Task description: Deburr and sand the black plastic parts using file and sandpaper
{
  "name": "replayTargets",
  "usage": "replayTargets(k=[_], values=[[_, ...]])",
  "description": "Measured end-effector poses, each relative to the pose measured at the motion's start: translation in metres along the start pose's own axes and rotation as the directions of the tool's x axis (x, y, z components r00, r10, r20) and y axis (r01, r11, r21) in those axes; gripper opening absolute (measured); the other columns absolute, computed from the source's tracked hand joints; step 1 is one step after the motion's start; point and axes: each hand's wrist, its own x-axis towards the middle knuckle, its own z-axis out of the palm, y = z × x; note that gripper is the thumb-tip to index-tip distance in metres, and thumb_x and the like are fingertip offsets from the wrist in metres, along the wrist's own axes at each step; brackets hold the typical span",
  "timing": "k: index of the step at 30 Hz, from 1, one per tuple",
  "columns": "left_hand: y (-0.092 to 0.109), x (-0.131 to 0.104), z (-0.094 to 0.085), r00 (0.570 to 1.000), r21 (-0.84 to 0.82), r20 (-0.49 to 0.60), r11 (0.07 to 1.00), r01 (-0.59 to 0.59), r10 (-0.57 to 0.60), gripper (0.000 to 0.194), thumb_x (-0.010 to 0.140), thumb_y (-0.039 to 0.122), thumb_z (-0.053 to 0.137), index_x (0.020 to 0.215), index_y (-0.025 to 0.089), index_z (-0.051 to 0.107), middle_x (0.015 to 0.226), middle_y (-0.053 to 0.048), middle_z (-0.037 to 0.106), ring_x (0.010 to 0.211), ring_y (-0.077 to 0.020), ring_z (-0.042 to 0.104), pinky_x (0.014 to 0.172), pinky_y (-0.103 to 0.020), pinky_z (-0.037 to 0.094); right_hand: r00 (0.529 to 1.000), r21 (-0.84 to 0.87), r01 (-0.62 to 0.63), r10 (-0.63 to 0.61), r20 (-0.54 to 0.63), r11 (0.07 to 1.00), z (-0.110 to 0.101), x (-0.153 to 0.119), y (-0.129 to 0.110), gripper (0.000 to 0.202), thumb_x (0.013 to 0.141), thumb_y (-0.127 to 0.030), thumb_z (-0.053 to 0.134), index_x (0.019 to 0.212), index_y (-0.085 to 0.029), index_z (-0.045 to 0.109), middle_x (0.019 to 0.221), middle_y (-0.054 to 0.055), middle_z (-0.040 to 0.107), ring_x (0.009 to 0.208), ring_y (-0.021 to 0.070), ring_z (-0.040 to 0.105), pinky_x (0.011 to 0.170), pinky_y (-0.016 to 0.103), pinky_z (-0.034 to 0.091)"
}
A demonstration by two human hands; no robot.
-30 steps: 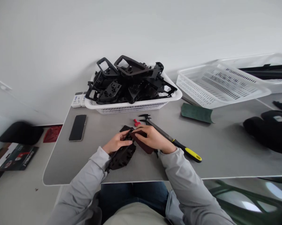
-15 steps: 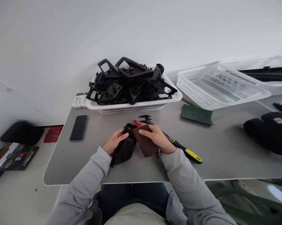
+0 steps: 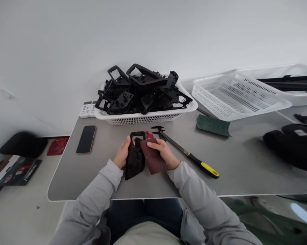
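My left hand (image 3: 122, 153) grips the left edge of a black plastic part (image 3: 136, 160), which has an opening near its top. Between the thumb and fingers of my right hand (image 3: 165, 152) is a dark red-brown sheet (image 3: 152, 160), its left edge against the right side of the black part. Just beyond the sheet lies a small red object (image 3: 149, 135). A black caliper (image 3: 158, 129) rests behind my right hand, and a file with a yellow and black handle (image 3: 205, 167) slants away to the right.
A white basket (image 3: 143, 119) heaped with black plastic parts stands at the back. On the grey table (image 3: 66, 177) lie a phone (image 3: 86, 139) and a curved green sheet (image 3: 213, 125). More white baskets (image 3: 219, 102) and a black object (image 3: 291, 146) are at the right.
The black part has turned more upright and shows its face with the opening. My right hand and the sheet have shifted left, closer to the part, uncovering more of the file.
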Motion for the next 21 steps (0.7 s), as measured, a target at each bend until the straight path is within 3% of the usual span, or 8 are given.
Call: replayTargets(k=[2, 5, 9, 11, 15, 18, 21], values=[[0.000, 0.001, -0.001, 0.998, -0.039, 0.028, 0.998, 0.049, -0.048, 0.051, 0.063, 0.067, 0.064, 0.066, 0.016, 0.059, 0.055, 0.002, 0.055, 0.050, -0.0101, 0.049, 0.052, -0.024, 0.037, 1.000, 0.016, 0.015, -0.014, -0.021, 1.000, 0.000, 0.002, 0.002, 0.029, 0.048, -0.038, 0.081, 0.065, -0.017, 0.068, 0.058, 0.000, 0.066, 0.050, 0.0127, 0.057, 0.053, 0.025, 0.043], [0.002, 0.000, -0.001, 0.982, -0.085, 0.153, 0.989, 0.124, -0.110, 0.045, 0.067, 0.061, 0.064, 0.075, 0.017, 0.063, 0.059, 0.001, 0.058, 0.053, -0.0122, 0.053, 0.056, -0.026, 0.041, 0.997, 0.036, 0.044, -0.042, -0.063, 0.998, 0.000, 0.005, 0.005, 0.030, 0.047, -0.038, 0.081, 0.064, -0.017, 0.067, 0.056, -0.001, 0.065, 0.049, 0.0127, 0.056, 0.051, 0.025, 0.043], [0.005, -0.003, -0.002, 0.966, -0.051, 0.253, 0.996, 0.070, -0.055, 0.038, 0.066, 0.046, 0.073, 0.089, 0.016, 0.068, 0.070, -0.001, 0.065, 0.067, -0.0136, 0.058, 0.064, -0.025, 0.043, 0.988, 0.078, 0.085, -0.074, -0.137, 0.993, -0.004, 0.011, 0.005, 0.030, 0.050, -0.037, 0.080, 0.068, -0.017, 0.065, 0.055, -0.002, 0.064, 0.047, 0.0124, 0.054, 0.047, 0.025, 0.042], [0.005, -0.002, -0.003, 0.966, 0.013, 0.257, 1.000, 0.024, -0.026, 0.040, 0.066, 0.043, 0.074, 0.093, 0.016, 0.068, 0.076, -0.001, 0.066, 0.070, -0.0132, 0.058, 0.063, -0.023, 0.042, 0.983, 0.106, 0.089, -0.071, -0.168, 0.990, -0.007, 0.014, 0.005, 0.028, 0.051, -0.035, 0.079, 0.067, -0.018, 0.064, 0.055, -0.002, 0.064, 0.047, 0.0129, 0.055, 0.048, 0.025, 0.044], [0.004, 0.002, -0.006, 0.978, 0.154, 0.201, 0.988, 0.017, -0.048, 0.039, 0.064, 0.051, 0.072, 0.079, 0.015, 0.067, 0.060, 0.003, 0.057, 0.048, -0.0060, 0.044, 0.043, -0.019, 0.027, 0.979, 0.152, 0.060, -0.028, -0.202, 0.987, -0.009, 0.017, 0.005, 0.022, 0.055, -0.032, 0.075, 0.066, -0.018, 0.062, 0.056, -0.001, 0.065, 0.050, 0.0136, 0.058, 0.050, 0.024, 0.046], [0.004, 0.003, -0.007, 0.976, 0.147, 0.192, 0.987, 0.072, -0.099, 0.043, 0.063, 0.057, 0.070, 0.072, 0.016, 0.059, 0.051, 0.006, 0.047, 0.038, -0.0038, 0.034, 0.036, -0.018, 0.015, 0.981, 0.162, 0.048, -0.016, -0.191, 0.986, -0.009, 0.017, 0.005, 0.022, 0.053, -0.031, 0.076, 0.066, -0.018, 0.062, 0.057, 0.000, 0.065, 0.050, 0.0145, 0.058, 0.050, 0.025, 0.047], [0.005, 0.001, -0.006, 0.974, 0.089, 0.201, 0.992, 0.091, -0.107, 0.045, 0.062, 0.058, 0.070, 0.072, 0.017, 0.054, 0.049, 0.006, 0.046, 0.033, -0.0038, 0.033, 0.032, -0.018, 0.013, 0.987, 0.162, 0.042, -0.016, -0.161, 0.986, -0.008, 0.016, 0.005, 0.023, 0.053, -0.031, 0.075, 0.067, -0.018, 0.062, 0.057, -0.001, 0.065, 0.048, 0.0137, 0.056, 0.049, 0.026, 0.046]])
